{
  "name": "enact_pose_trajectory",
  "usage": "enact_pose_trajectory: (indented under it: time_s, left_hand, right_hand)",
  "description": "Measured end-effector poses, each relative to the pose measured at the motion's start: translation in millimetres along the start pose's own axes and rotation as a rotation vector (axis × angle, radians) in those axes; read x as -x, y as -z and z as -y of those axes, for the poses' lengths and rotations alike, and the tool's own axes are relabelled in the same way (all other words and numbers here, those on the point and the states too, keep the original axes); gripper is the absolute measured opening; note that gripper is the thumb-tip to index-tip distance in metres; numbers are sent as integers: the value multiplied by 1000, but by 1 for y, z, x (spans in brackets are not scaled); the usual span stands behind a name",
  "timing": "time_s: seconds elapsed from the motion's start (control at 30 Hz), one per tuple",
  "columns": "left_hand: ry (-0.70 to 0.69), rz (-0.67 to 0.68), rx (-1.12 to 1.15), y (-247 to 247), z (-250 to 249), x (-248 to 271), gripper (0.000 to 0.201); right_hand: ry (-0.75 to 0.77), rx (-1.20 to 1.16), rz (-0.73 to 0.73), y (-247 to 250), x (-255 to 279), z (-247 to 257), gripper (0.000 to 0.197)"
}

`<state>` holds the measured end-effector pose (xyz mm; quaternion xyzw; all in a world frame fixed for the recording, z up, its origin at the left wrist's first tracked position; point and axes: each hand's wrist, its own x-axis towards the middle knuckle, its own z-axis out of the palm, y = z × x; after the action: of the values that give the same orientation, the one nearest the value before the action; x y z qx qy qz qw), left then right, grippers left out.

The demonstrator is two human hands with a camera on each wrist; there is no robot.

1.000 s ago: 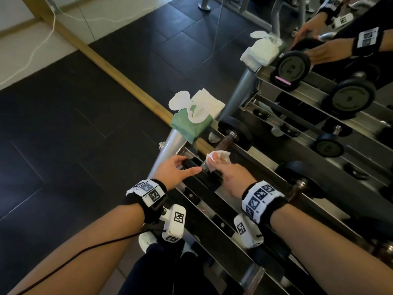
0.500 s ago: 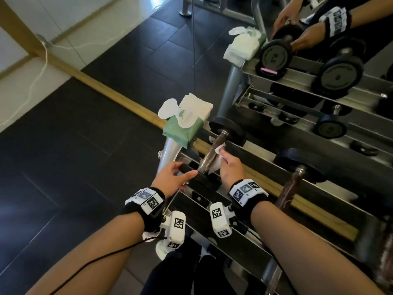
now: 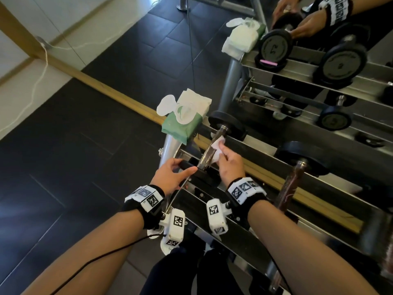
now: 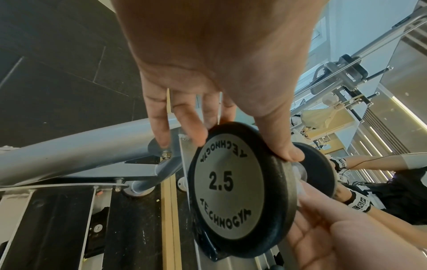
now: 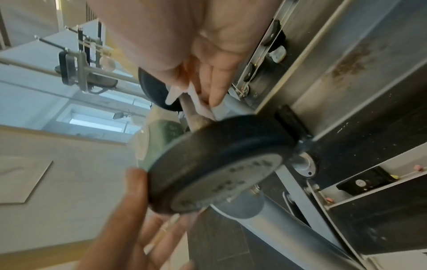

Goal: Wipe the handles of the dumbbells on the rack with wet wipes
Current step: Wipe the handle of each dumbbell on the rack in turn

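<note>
**Wipe carried up the handle of the end dumbbell**

The wet wipe (image 3: 217, 148) is now pressed against the knurled handle (image 3: 209, 150) of the 2.5 dumbbell (image 4: 233, 184) about midway along its length, where a second ago it was bunched at the near end, close to the near weight plate (image 3: 192, 167). Over the same second the handle is seen to be bared below the wipe, so the stroke is judged to be travelling toward the far plate (image 3: 228, 127); the far stretch of the handle is probably not yet wiped. The wipe is pinched against the handle by the curled fingers and thumb of the right hand (image 3: 230, 165). The near plate is still gripped at its rim by the left hand (image 3: 170, 176), thumb on one side and fingers on the other, so that the dumbbell is steadied in its cradle at the left end of the rack (image 3: 265, 150).

Beside this dumbbell, to its right on the same rack, a second dumbbell (image 3: 294, 177) lies untouched. Just left of the far plate, a green pack of wet wipes (image 3: 180, 126) is propped on the rack's post with its flap open and a sheet pulled up.

On the near plate's face "2.5" is printed at the centre, with "TECHNOGYM" curved above and below. No writing can be read on the pack.
</note>
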<state>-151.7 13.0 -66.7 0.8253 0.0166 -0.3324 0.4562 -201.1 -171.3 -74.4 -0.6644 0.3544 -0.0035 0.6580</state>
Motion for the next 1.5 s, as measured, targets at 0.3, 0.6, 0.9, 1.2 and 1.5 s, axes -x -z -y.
enact_pose_trajectory:
  time_s: [0.3,0.6,0.9,1.2,1.5]
  left_hand:
    - [-2,7,5,0,1,-2,72]
    - [-15,20,16,2,6,-4,73]
    - [-4,25,27,4,2,-6,56]
    - [-2,32,63,5,0,-3,76]
    - [-7,28,114,2,5,-5,49]
  right_hand:
    - [-24,-54,-19,11,-11,1,40]
    - [-119,-173,58,-5,2,-11,45]
    - [-56,-187,47,9,-25,6,43]
    - [-182,-118,89,4,-5,-13,37]
    - [-171,-123,15,-5,-13,-6,43]
